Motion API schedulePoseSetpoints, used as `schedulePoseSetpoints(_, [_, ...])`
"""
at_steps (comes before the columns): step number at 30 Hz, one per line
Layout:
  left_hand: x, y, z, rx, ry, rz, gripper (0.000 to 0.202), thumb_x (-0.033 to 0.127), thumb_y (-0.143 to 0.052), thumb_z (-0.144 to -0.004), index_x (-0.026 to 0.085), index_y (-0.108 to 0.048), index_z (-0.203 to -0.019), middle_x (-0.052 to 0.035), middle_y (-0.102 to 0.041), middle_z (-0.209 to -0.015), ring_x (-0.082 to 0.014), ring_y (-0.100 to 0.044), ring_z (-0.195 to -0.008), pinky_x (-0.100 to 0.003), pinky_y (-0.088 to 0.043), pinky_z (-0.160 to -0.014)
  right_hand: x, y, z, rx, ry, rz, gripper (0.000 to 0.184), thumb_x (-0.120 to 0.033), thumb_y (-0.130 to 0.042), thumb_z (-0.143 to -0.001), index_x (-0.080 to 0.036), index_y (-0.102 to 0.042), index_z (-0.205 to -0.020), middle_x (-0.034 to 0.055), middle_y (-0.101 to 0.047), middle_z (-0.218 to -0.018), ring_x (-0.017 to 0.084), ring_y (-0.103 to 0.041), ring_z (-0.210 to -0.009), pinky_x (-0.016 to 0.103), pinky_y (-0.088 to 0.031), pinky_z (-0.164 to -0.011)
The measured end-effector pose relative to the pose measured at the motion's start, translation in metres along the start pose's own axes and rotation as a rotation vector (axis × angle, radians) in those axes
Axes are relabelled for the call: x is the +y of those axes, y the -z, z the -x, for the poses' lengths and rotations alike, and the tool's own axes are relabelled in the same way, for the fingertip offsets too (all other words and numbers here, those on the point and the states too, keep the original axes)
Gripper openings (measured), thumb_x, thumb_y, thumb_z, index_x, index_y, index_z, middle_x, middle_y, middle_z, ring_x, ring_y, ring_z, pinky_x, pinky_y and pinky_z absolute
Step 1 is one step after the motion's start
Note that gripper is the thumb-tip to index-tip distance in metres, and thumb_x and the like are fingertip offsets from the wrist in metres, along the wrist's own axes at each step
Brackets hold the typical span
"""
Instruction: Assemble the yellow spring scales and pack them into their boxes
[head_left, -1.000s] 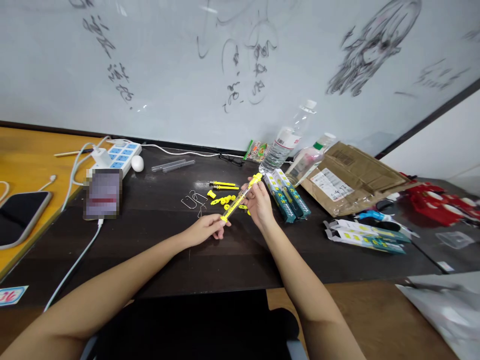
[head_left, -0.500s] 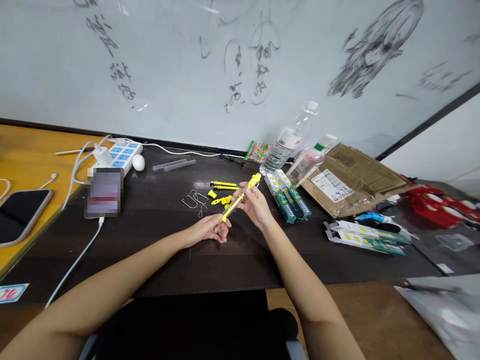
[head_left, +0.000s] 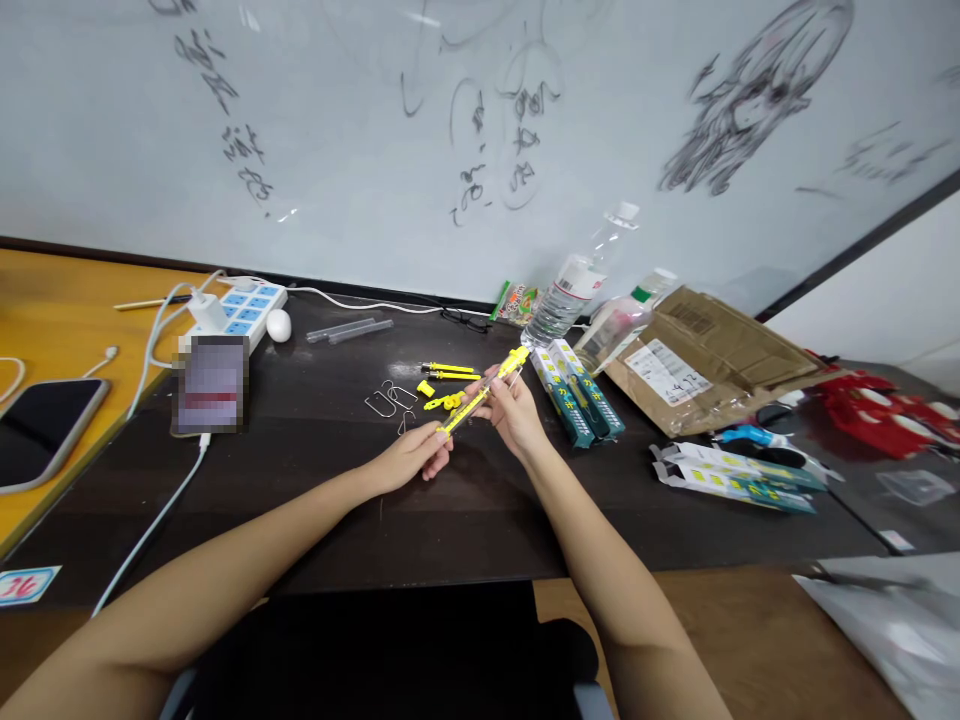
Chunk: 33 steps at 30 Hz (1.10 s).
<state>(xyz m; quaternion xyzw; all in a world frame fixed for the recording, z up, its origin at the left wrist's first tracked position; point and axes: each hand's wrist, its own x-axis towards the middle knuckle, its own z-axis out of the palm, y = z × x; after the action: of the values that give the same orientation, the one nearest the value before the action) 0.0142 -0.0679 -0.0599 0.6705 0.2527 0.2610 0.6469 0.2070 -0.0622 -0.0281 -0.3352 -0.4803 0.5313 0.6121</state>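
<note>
Yellow tube [head_left: 465,411] sat slanted, left hand [head_left: 411,457] pinching its near end, right hand [head_left: 517,414] gripping close to the far end, middle bridging the gap between them.

Yellow tube [head_left: 465,411] — now rolled to a narrower side than a second ago

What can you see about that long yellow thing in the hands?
The long yellow thing is slim and straight, with a chunkier yellow head at its far end. It looks like plastic. It slants above the dark table, head toward the right. The left hand pinches the near end; the right hand holds it near the head. Finer details are too small to tell.
</note>
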Motion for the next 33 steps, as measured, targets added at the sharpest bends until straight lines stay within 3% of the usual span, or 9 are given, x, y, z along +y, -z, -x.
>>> schedulePoseSetpoints(7, [0.002, 0.0, 0.005, 0.211, -0.093, -0.632, 0.019, 0.038, -0.037, -0.091, 0.021, -0.042, -0.087, 0.0017, -0.048, -0.069, -0.0154, -0.05, -0.065, -0.028, -0.038, -0.064, 0.009, -0.004, 0.001, 0.108, 0.088, 0.066, 0.029, -0.038, -0.07, -0.075, -0.021, -0.049, -0.087, -0.0021, -0.068, -0.071, 0.013, -0.068, -0.061, 0.018, -0.054, -0.046])
schedulePoseSetpoints(11, [0.007, -0.002, 0.006, 0.265, -0.096, -0.682, 0.018, 0.038, -0.039, -0.091, 0.021, -0.043, -0.088, 0.002, -0.05, -0.069, -0.0153, -0.051, -0.064, -0.027, -0.038, -0.064, 0.007, -0.003, 0.0, 0.1, 0.053, 0.003, 0.029, -0.04, -0.068, -0.076, -0.022, -0.052, -0.092, -0.0009, -0.069, -0.075, 0.013, -0.068, -0.065, 0.02, -0.055, -0.05])
schedulePoseSetpoints(16, [0.006, -0.007, 0.008, 0.155, -0.153, -0.383, 0.029, 0.036, -0.039, -0.092, 0.022, -0.034, -0.117, 0.0043, -0.057, -0.073, -0.0095, -0.053, -0.054, -0.023, -0.041, -0.057, 0.001, 0.005, -0.003, 0.078, -0.003, -0.093, 0.026, -0.036, -0.064, -0.08, -0.022, -0.054, -0.099, -0.0003, -0.068, -0.077, 0.015, -0.068, -0.069, 0.027, -0.056, -0.059])
schedulePoseSetpoints(19, [0.001, -0.013, 0.01, 0.153, -0.14, -0.297, 0.03, 0.034, -0.037, -0.093, 0.023, -0.028, -0.119, 0.0013, -0.063, -0.087, -0.0058, -0.049, -0.044, -0.021, -0.04, -0.051, 0.0, 0.01, -0.006, 0.099, -0.017, -0.134, 0.025, -0.036, -0.059, -0.082, -0.022, -0.055, -0.103, -0.0006, -0.068, -0.077, 0.014, -0.066, -0.067, 0.027, -0.055, -0.06])
schedulePoseSetpoints(23, [0.0, -0.015, 0.012, 0.147, -0.19, -0.538, 0.016, 0.03, -0.046, -0.089, 0.022, -0.041, -0.102, 0.0021, -0.067, -0.084, -0.0083, -0.054, -0.054, -0.022, -0.042, -0.058, 0.001, 0.013, -0.01, 0.116, -0.05, -0.172, 0.025, -0.036, -0.051, -0.084, -0.022, -0.055, -0.105, -0.0013, -0.066, -0.076, 0.013, -0.061, -0.059, 0.025, -0.051, -0.051])
schedulePoseSetpoints(26, [0.002, -0.013, 0.013, 0.041, -0.274, -0.748, 0.007, 0.026, -0.047, -0.089, 0.022, -0.052, -0.093, 0.0019, -0.066, -0.085, -0.0106, -0.059, -0.068, -0.022, -0.042, -0.066, 0.002, 0.011, -0.01, 0.126, -0.06, -0.181, 0.025, -0.035, -0.05, -0.084, -0.021, -0.054, -0.105, -0.0019, -0.065, -0.073, 0.012, -0.059, -0.056, 0.026, -0.051, -0.05])
schedulePoseSetpoints(33, [0.002, -0.013, 0.016, -0.19, -0.374, -0.819, 0.02, 0.028, -0.045, -0.091, 0.024, -0.062, -0.101, -0.0004, -0.067, -0.101, -0.012, -0.063, -0.085, -0.021, -0.045, -0.075, 0.0, 0.008, -0.009, 0.154, -0.055, -0.224, 0.022, -0.035, -0.048, -0.086, -0.021, -0.055, -0.102, -0.0043, -0.056, -0.064, 0.011, -0.053, -0.051, 0.025, -0.049, -0.048])
